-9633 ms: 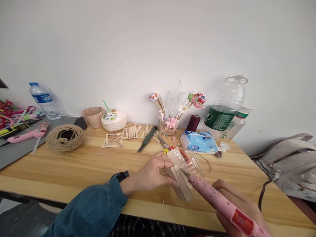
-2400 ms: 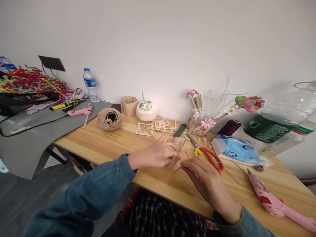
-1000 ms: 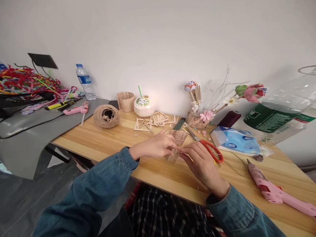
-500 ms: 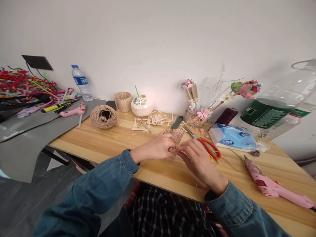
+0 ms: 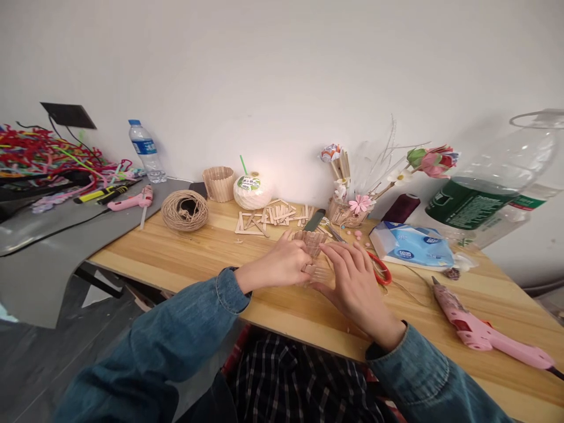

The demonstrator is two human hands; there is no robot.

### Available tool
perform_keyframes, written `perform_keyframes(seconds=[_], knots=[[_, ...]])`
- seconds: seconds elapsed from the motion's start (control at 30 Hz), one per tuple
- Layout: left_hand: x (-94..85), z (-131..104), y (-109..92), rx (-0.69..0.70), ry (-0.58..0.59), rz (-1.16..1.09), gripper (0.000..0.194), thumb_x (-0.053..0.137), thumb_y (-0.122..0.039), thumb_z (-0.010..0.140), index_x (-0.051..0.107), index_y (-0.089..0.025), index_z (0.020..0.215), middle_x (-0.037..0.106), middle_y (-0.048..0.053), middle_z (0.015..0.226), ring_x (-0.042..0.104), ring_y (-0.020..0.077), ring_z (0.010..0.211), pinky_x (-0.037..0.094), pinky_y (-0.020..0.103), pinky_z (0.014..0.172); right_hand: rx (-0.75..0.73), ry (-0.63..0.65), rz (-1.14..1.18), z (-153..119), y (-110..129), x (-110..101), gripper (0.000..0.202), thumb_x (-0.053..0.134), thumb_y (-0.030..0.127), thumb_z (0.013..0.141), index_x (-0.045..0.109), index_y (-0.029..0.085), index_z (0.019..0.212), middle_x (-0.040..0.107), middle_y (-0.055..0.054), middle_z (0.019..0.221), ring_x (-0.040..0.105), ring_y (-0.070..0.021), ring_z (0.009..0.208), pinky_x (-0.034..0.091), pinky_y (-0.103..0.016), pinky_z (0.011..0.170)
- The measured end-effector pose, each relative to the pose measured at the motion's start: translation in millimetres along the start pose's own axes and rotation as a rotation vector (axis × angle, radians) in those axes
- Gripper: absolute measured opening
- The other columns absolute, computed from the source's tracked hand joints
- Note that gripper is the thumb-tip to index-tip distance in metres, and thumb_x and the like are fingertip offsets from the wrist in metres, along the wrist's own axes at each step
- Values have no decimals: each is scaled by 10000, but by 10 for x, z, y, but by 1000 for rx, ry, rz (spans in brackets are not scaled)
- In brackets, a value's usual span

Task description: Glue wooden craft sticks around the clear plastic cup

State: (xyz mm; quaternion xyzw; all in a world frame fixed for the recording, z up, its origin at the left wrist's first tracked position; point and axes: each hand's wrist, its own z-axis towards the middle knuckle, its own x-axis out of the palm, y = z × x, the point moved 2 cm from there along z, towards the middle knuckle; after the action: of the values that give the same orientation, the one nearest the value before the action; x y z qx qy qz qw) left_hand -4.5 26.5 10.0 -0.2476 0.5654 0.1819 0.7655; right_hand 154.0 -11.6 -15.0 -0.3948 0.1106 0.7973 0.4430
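Between my hands is a small cup (image 5: 311,242) partly covered with upright wooden sticks. Ridged clear plastic shows on the cup's bare side, facing me. My left hand (image 5: 279,262) is closed around its left side, with a short piece of wood or a stick end near the bent fingers. Around the right side curves my right hand (image 5: 355,282), fingertips at the upper edge and thumb near the bottom, spanning the cup. Orange-handled scissors (image 5: 382,269) lie behind my right hand, partly hidden. A dark green flat-bladed tool (image 5: 315,220) rests just beyond the cup.
Loose wooden sticks (image 5: 282,212) lie at the back, near a coconut with a straw (image 5: 252,191), a stick-covered cup (image 5: 219,184) and a twine ball (image 5: 184,210). Rightward are a tissue pack (image 5: 408,245), a pink glue gun (image 5: 484,335) and a large plastic bottle (image 5: 471,202).
My right thumb and fingers have parted from a pinch at the cup's front and now span its right side. My left hand keeps its hold. The view has shifted slightly.
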Motion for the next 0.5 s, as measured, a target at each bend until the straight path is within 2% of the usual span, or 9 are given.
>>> perform_keyframes(seconds=[0.07, 0.13, 0.3, 0.5], knots=[[-17, 10, -4, 4, 16, 20, 257, 575, -243, 793, 625, -177, 549, 574, -17, 577, 535, 145, 700, 264, 450, 983, 22, 17, -73, -35, 13, 37, 579, 566, 369, 838, 360, 95, 1305, 543, -157, 1221, 429, -304, 1170, 242, -520, 1052], [-39, 17, -14, 23, 40, 24, 270, 554, -233, 800, 627, -180, 546, 561, -26, 548, 530, 137, 681, 250, 437, 990, 55, 49, -95, -58, 30, 81, 573, 554, 356, 841, 358, 96, 1312, 537, -152, 1234, 416, -302, 1186, 220, -520, 1064], [-70, 12, -30, 73, 62, 25, 308, 501, -219, 828, 613, -174, 544, 561, -30, 546, 532, 125, 676, 221, 432, 1010, 91, 93, -91, -59, 63, 124, 525, 536, 323, 841, 387, 99, 1293, 549, -144, 1197, 436, -285, 1150, 228, -509, 1062], [-36, 33, -16, 30, 82, 17, 291, 509, -212, 790, 577, -157, 512, 561, -24, 538, 547, 133, 669, 264, 419, 970, 79, 142, -108, -34, 71, 109, 435, 552, 314, 832, 471, 110, 1207, 601, -110, 1036, 504, -258, 994, 268, -459, 1035]])
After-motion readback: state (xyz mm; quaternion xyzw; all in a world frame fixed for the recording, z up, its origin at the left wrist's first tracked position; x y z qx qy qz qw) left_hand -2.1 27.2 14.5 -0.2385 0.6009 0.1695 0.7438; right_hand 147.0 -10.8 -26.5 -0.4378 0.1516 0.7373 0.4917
